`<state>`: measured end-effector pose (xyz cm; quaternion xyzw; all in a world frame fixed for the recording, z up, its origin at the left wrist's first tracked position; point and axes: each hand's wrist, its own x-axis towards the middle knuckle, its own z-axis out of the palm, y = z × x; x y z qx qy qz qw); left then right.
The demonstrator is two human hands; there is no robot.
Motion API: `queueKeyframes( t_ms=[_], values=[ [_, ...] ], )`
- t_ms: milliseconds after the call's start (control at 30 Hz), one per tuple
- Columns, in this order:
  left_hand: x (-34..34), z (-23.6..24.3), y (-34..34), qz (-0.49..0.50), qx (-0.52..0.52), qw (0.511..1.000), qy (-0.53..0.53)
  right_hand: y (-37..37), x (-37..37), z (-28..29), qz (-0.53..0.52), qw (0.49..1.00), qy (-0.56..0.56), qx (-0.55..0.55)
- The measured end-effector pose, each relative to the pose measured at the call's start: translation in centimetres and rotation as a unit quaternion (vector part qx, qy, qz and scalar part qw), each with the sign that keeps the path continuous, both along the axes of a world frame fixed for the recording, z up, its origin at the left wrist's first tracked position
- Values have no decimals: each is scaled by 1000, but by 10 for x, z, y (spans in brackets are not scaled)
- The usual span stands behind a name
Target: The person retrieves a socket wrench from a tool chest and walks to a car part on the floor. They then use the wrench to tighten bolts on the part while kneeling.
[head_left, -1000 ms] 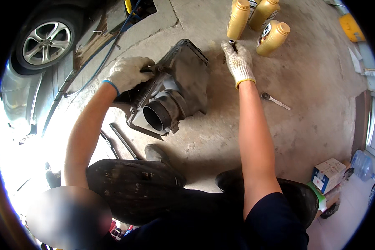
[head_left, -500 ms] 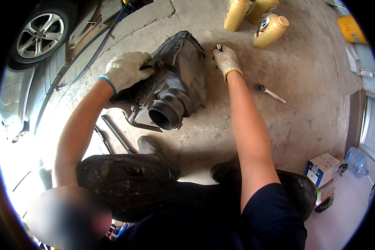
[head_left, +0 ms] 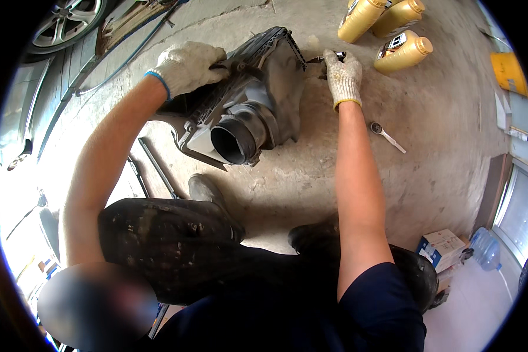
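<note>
A black and grey plastic air filter housing [head_left: 284, 88] lies on the concrete floor in front of me, its round duct opening facing my feet. My left hand [head_left: 190, 67], in a white knit glove, has its fingers closed over the housing's left side. To the right of the housing, my gloved right hand [head_left: 343, 76] is closed on a small metal tool [head_left: 317, 59]. The tool's dark shaft points left toward the housing's far right corner; whether it touches cannot be made out. Nearer me on the floor lies a ratchet wrench [head_left: 387, 136].
Several gold plastic bottles [head_left: 403, 53] stand beyond my right hand. A car wheel [head_left: 67, 24] and a blue hose [head_left: 132, 56] are at the far left. Long dark rods [head_left: 158, 167] lie by my left boot [head_left: 205, 190]. At right are a cardboard box [head_left: 443, 246] and a water jug [head_left: 486, 249].
The whole view has shifted and turned slightly. My right hand has turned, and the tool's dark shaft now shows between it and the housing. My left hand keeps its hold.
</note>
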<state>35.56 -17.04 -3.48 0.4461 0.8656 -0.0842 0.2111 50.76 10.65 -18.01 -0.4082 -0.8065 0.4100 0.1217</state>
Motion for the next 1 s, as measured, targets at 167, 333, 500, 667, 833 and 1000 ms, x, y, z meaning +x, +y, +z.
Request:
queueKeyframes(
  t_ms=[167, 333, 500, 667, 833, 1000],
  values=[
    [0, 1, 0, -6, 12, 1000, 1, 1, -3, -6, -2, 999, -7, 31],
    [-1, -3, -3, -9, 19, 1000, 14, 7, 0, -15, -7, 1000, 11, 3],
    [-1, -2, -5, -5, 17, 1000, 11, 4, 5, -17, -34, 997, 50, -38],
    [-2, 0, 0, -12, 13, 1000, 10, 13, 9, -53, -106, 975, 106, -161],
    [0, -2, -3, 3, 8, 1000, 4, -3, 16, -43, -175, 920, 171, -305],
    [-1, -2, -4, 1, 10, 1000, 2, -12, 15, -29, -185, 923, 172, -291]
  ],
)
